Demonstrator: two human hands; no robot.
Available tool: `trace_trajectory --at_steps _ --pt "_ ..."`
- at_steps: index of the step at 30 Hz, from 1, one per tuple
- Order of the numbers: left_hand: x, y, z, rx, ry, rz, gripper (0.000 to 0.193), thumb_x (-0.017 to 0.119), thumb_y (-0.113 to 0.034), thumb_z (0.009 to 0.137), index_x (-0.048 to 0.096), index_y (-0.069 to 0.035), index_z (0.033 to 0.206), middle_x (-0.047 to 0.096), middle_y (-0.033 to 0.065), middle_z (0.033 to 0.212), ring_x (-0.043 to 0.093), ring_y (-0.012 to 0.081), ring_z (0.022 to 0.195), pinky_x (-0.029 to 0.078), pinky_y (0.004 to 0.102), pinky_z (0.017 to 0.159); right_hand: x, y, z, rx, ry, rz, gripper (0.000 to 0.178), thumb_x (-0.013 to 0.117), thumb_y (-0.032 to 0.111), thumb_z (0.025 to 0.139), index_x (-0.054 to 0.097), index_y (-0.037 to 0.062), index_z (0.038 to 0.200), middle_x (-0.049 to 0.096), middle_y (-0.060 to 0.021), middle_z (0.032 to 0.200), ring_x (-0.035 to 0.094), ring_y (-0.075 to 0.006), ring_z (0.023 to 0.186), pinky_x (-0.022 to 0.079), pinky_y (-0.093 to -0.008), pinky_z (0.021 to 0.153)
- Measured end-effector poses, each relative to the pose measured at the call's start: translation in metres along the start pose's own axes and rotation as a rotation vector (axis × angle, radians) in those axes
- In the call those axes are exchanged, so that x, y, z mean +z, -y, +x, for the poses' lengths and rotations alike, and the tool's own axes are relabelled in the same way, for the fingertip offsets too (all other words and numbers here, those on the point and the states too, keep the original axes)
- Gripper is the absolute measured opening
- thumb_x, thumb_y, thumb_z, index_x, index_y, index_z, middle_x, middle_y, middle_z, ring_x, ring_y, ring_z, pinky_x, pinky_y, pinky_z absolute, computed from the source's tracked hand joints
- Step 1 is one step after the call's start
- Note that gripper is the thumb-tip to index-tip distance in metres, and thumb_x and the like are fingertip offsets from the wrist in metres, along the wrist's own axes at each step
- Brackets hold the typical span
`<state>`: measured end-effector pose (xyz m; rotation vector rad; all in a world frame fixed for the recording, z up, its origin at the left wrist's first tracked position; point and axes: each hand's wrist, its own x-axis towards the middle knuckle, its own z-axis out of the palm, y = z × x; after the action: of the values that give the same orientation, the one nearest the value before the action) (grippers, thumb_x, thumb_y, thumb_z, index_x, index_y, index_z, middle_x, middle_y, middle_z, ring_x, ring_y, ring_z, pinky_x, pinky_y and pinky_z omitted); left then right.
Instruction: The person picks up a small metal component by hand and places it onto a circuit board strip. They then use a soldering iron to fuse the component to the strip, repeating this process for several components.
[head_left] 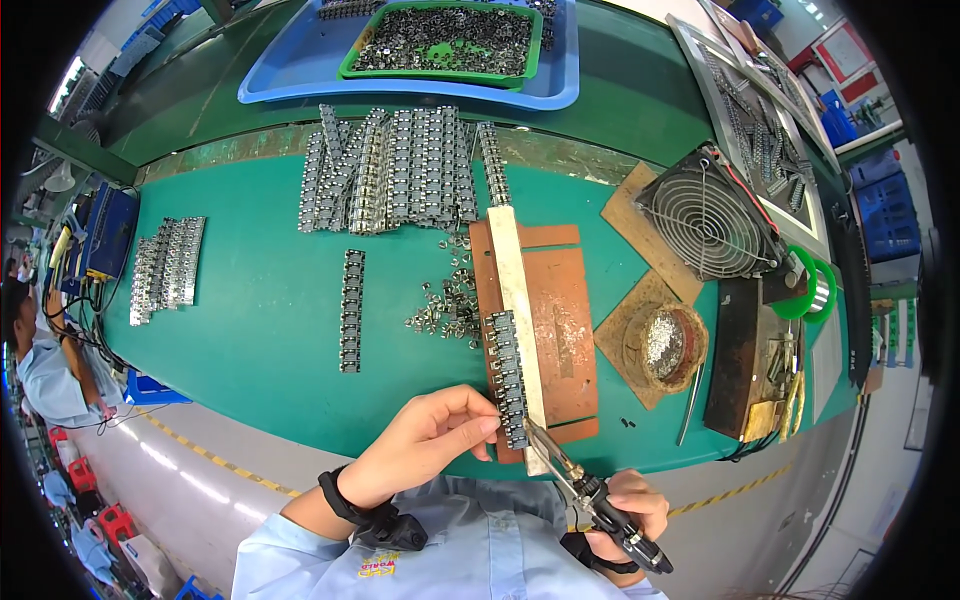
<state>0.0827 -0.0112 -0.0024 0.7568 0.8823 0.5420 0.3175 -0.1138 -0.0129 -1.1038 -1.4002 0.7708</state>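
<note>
A strip of small circuit boards [506, 375] lies along a pale bar [513, 270] on a brown board [565, 320]. My left hand [425, 440] is at the strip's near end, thumb and forefinger pinched against its left edge; whatever is between the fingertips is too small to make out. Gripped in my right hand [630, 510] is a black soldering iron [600, 503] with a thin metal feed tube. Its tip meets the strip near the left fingertips. Loose small metal parts [450, 305] are scattered left of the board, beside a single separate strip [352, 310].
Many strips [420, 165] are stacked at the back, with more [168, 265] at left. Behind stands a blue tray [410, 98] holding a green tray [430, 76] of small parts. A fan [710, 215], round dish [648, 350], solder spool [822, 290] and dark box [733, 350] occupy the right.
</note>
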Motion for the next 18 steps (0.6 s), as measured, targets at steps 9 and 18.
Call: trace_trajectory --at_steps 9,18 --pt "-0.0013 0.001 0.0009 0.001 0.011 -0.002 0.012 0.051 -0.01 0.089 0.052 0.002 0.091 0.056 0.0042 0.082 0.056 0.0113 0.074 0.047 0.0242 0.068 0.0007 -0.0001 0.0039 0.024 0.122 -0.013 0.043 0.079 0.018 0.059 0.054 0.003 0.09 0.056 -0.0083 0.064 0.052 -0.0198 0.052 0.04 -0.0308 0.051" --pt "-0.0023 0.0021 0.0011 0.002 0.029 -0.015 0.015 0.051 -0.012 0.09 0.052 0.002 0.093 0.054 0.0027 0.084 0.053 0.0085 0.072 0.044 0.0218 0.065 0.0019 0.0001 0.0039 0.017 0.138 -0.017 0.041 0.076 0.021 0.062 0.052 0.0012 0.089 0.053 -0.0081 0.066 0.048 -0.0182 0.053 0.038 -0.0308 0.052"
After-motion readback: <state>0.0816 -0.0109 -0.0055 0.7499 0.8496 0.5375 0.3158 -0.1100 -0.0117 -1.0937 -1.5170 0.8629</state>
